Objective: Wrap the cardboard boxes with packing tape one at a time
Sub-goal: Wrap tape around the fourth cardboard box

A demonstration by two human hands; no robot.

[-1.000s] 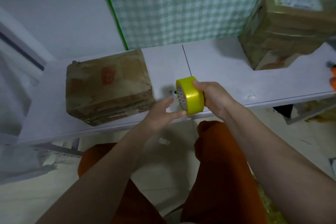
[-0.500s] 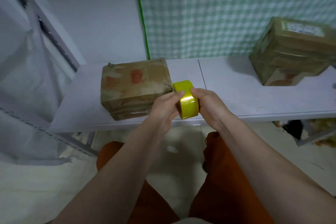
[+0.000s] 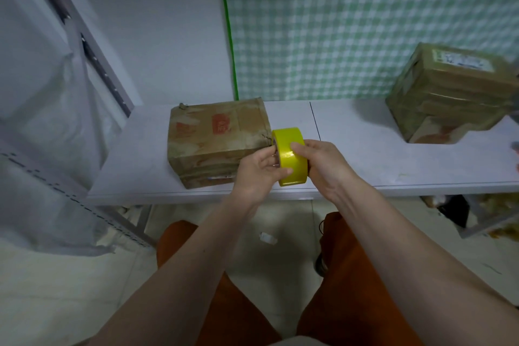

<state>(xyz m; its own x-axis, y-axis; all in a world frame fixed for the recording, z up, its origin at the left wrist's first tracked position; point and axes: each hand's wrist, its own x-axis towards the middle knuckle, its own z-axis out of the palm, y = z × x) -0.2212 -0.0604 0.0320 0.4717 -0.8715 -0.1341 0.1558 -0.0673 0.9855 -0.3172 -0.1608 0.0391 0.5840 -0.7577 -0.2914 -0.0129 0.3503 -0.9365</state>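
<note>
We looked down at both of our hands holding a yellow roll of packing tape (image 3: 289, 159) just above the near edge of a white surface (image 3: 365, 149). Our right hand (image 3: 323, 167) gripped the roll from the right, fingers curled over its rim, while our left hand (image 3: 259, 168) pinched at its left face, seemingly feeling for the loose end, though we could not make out any free strip. The nearer cardboard box (image 3: 217, 143) sat immediately left of the roll and slightly farther away, its right end almost touching the tape, its long axis running left to right along the surface. That put our left hand closest to it. A second box (image 3: 446, 93), already banded with tape, stood well apart at the far right. We judged the tape would go leftward onto the nearer box.
</note>
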